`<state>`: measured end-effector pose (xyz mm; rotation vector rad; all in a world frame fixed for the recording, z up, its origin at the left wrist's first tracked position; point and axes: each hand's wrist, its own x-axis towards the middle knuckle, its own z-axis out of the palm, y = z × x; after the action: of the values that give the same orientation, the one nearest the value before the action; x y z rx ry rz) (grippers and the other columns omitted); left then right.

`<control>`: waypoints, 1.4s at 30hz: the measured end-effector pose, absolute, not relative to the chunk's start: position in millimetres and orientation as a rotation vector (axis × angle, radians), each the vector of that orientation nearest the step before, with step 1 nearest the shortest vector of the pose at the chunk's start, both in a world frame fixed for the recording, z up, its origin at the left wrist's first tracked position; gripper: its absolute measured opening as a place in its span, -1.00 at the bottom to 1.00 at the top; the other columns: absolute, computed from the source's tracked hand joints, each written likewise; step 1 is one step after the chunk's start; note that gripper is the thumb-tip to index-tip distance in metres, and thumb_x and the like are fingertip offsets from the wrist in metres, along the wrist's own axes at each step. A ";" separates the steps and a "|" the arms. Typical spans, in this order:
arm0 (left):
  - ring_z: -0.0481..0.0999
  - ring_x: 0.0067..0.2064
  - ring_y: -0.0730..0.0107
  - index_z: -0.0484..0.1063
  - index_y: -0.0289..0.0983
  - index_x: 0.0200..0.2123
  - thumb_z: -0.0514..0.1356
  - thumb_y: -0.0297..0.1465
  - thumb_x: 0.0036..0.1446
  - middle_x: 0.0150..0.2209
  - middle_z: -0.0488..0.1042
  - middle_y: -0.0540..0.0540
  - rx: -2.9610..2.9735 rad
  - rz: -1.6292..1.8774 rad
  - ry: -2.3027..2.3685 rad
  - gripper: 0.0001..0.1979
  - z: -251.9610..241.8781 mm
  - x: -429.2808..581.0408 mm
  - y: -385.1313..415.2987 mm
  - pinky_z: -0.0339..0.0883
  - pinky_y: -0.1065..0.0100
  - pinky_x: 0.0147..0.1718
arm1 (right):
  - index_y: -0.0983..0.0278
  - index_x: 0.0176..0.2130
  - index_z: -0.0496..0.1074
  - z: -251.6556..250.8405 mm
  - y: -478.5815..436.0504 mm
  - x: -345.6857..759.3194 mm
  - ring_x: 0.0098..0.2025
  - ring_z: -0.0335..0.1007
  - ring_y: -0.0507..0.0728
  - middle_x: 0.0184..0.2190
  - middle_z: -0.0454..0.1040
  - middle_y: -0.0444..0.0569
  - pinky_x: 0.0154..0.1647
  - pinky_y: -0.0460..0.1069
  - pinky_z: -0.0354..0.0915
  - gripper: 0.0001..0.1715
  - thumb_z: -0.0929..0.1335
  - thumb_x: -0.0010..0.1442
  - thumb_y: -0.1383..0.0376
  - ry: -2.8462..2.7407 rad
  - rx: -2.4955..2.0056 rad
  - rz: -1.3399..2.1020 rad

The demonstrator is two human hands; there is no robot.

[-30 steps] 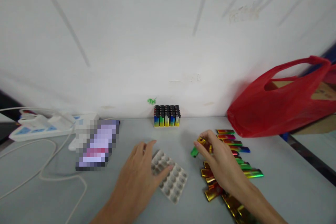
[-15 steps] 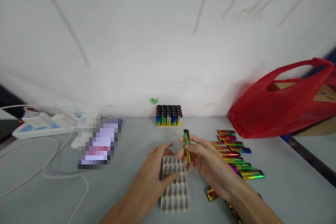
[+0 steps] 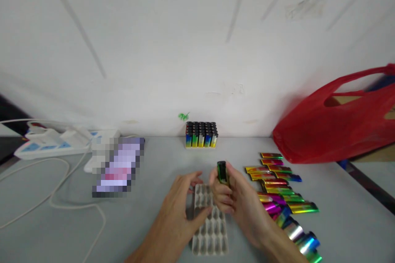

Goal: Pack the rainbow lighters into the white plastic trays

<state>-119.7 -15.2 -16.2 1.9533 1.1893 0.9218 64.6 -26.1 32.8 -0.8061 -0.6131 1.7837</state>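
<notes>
A lighter (image 3: 222, 172) with a black top and a shiny green-gold body is gripped in my right hand (image 3: 237, 201), its top tilted toward me. My fingers wrap around its lower part and hide it. Below lies a pale grey tray (image 3: 210, 244) with rows of small cells, and no lighters show in the visible ones. My left hand (image 3: 174, 209) is at the tray's left side, fingers apart. Its thumb reaches over the cells and its fingertips are by the far left corner. Whether it presses on the tray is unclear.
Several shiny coloured lighters (image 3: 277, 189) lie loose on the right. A block of upright lighters (image 3: 201, 135) stands by the wall. Behind on the right is a red plastic bag (image 3: 321, 131). Leftward are a phone (image 3: 120, 168), a power strip (image 3: 55, 144) and white cables (image 3: 66, 181).
My right hand has turned the lighter from upright to top-toward-me and closed more fully around it. More loose lighters show at lower right. The view has shifted slightly.
</notes>
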 end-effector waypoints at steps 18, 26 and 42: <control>0.62 0.12 0.07 0.31 -0.02 0.32 0.41 -0.63 0.07 0.10 0.56 -0.09 2.012 0.935 1.150 -0.19 -27.5 -124.2 -14.8 0.57 0.04 0.10 | 0.23 -0.44 0.24 32.8 -35.3 65.1 -0.49 -0.19 -0.01 -0.51 0.07 -0.26 -0.55 -0.11 -0.14 -0.41 0.53 0.26 -0.04 -0.301 -0.315 1.976; 0.62 0.12 0.06 0.29 -0.05 0.33 0.40 -0.63 0.09 0.09 0.56 -0.12 1.993 0.931 1.139 -0.21 -23.7 -123.9 -14.6 0.56 0.02 0.09 | 0.22 -0.50 0.22 35.9 -35.5 64.4 -0.47 -0.24 0.03 -0.52 0.05 -0.23 -0.45 -0.07 -0.05 -0.45 0.45 0.33 0.02 -0.449 -0.345 1.953; 0.62 0.12 0.07 0.28 -0.05 0.34 0.38 -0.65 0.07 0.10 0.57 -0.10 1.997 0.921 1.154 -0.18 -23.9 -125.5 -13.4 0.55 0.04 0.10 | 0.19 -0.48 0.16 28.1 -40.8 61.8 -0.54 -0.31 0.00 -0.57 -0.06 -0.31 -0.52 -0.07 -0.18 -0.31 0.45 0.39 -0.15 -0.588 -0.548 1.889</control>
<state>-125.5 -13.4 -23.9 1.9966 1.1537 0.9213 61.8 -40.8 28.1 -0.5476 -0.5880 1.8885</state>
